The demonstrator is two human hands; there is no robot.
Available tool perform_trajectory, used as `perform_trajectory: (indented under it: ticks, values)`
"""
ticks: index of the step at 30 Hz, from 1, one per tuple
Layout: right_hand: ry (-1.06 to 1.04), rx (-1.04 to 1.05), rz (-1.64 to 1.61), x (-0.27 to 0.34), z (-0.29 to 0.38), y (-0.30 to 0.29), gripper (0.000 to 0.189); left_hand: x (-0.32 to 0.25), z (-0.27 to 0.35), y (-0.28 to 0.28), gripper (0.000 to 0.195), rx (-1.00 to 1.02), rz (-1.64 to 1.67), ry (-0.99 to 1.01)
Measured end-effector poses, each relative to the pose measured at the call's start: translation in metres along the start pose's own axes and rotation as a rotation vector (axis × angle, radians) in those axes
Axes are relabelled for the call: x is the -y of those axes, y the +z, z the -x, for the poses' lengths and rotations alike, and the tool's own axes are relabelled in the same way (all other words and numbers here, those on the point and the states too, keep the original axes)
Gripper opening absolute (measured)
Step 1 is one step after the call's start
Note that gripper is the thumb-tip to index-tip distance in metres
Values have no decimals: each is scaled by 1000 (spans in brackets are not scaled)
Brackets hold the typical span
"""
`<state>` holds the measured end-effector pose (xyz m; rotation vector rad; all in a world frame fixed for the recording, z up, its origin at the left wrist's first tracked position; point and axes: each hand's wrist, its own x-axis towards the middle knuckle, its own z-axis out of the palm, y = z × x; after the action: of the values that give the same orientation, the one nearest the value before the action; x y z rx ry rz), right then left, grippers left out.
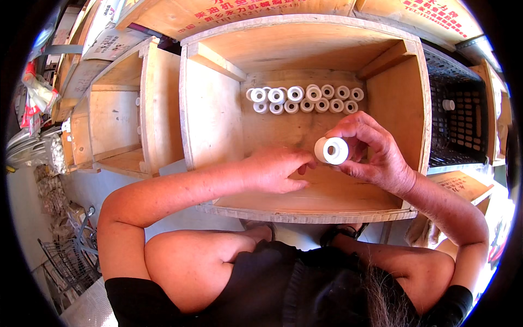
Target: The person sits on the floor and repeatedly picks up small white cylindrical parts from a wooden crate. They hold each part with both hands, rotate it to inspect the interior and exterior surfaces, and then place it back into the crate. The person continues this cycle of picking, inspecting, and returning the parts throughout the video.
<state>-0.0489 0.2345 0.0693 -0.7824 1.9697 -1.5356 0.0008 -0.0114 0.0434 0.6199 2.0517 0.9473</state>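
Between the thumb and fingers of my right hand (369, 153) is a white ribbed plastic fitting (331, 150) with a round hole, its open end facing up. My left hand (284, 169) hovers just left of it, thumb and fingers apart, with nothing visible in the grasp; whether its fingertips touch the fitting is unclear. Both hands are over an open wooden box (310, 214). On the box floor, towards the far side, similar white fittings (295, 94) stand close together in rows, some apparently stacked on others.
Right of the box is a black perforated plastic crate (466, 118) with a white fitting (448, 105) inside. Another wooden box (149, 110) stands at the left. Wooden boxes with red writing (253, 12) lie beyond the far wall. A wire basket (67, 261) is at the lower left.
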Motion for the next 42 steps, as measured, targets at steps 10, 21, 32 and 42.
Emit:
perform_trajectory:
  ticks: [10, 21, 32, 42]
  values:
    - [29, 46, -45, 5, -4, 9, 44, 13, 6, 13, 30, 14, -46, 52]
    - [86, 53, -83, -4, -5, 12, 45, 14, 6, 14, 29, 93, -83, 14]
    - [82, 22, -44, -4, -8, 11, 42, 16, 4, 13, 28, 97, -94, 28]
    - [96, 12, -26, -5, -11, 10, 42, 19, 2, 12, 30, 98, -73, 24]
